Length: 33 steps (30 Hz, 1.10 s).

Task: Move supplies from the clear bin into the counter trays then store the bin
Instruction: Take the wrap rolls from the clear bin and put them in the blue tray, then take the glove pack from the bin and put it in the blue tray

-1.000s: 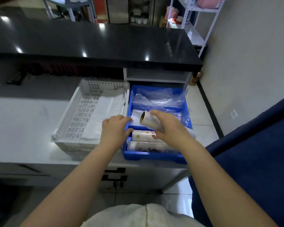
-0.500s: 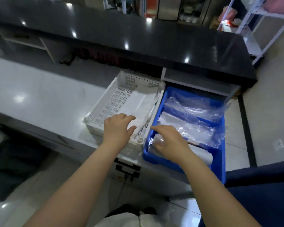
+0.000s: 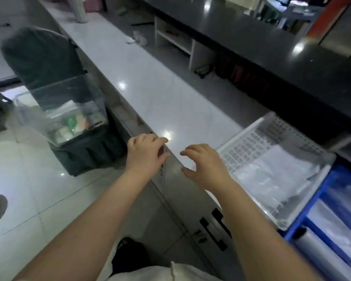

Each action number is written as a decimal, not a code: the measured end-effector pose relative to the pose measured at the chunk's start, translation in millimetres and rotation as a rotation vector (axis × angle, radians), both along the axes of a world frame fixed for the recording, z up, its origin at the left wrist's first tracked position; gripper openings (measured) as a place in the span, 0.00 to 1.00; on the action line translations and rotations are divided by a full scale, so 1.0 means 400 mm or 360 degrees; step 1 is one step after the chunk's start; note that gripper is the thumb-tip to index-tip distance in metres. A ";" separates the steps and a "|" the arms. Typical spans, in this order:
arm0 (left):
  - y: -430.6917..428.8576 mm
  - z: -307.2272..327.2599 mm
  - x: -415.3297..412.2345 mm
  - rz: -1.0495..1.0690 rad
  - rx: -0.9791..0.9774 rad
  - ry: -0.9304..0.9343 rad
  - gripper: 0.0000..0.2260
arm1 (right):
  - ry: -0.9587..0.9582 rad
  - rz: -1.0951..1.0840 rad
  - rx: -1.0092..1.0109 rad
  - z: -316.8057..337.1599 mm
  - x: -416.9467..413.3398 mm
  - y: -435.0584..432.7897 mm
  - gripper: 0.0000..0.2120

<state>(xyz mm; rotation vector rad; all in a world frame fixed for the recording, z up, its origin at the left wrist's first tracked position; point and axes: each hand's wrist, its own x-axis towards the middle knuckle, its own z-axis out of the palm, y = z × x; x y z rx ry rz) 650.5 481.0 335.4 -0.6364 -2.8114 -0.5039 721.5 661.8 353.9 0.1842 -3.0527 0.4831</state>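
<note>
The clear bin (image 3: 39, 102) sits on a chair with a dark cover at the left, holding several small packets in white, green and orange. A white perforated tray (image 3: 272, 130) with clear plastic bags lies on the counter at the right. Beside it, at the far right, is a blue tray (image 3: 294, 228) with rolls and plastic bags. My left hand (image 3: 145, 154) hovers over the counter's front edge, fingers loosely curled and empty. My right hand (image 3: 206, 164) is spread above the counter just left of the white tray, holding nothing.
The white counter (image 3: 150, 88) runs from far left to the trays. A raised black countertop (image 3: 272, 43) lies behind it. The covered chair (image 3: 41, 55) stands on the tiled floor left of the counter. Cabinet doors with black handles (image 3: 213, 230) are below the trays.
The view has swung left, bringing the clear bin into sight. My right hand let go of the roll in the blue tray, and both hands moved left, away from the trays.
</note>
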 end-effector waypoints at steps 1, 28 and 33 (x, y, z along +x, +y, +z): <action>-0.063 0.000 -0.043 0.0052 -0.0020 0.0001 0.17 | -0.0003 0.0052 0.0030 -0.004 -0.055 -0.049 0.22; -0.911 -0.256 -0.939 0.1027 -0.0093 -0.0478 0.24 | -0.0362 0.1050 0.0371 -0.239 -1.265 -0.887 0.30; -0.961 -0.274 -1.129 0.1203 -0.0085 -0.0618 0.25 | -0.0466 0.1112 0.0310 -0.278 -1.530 -0.934 0.27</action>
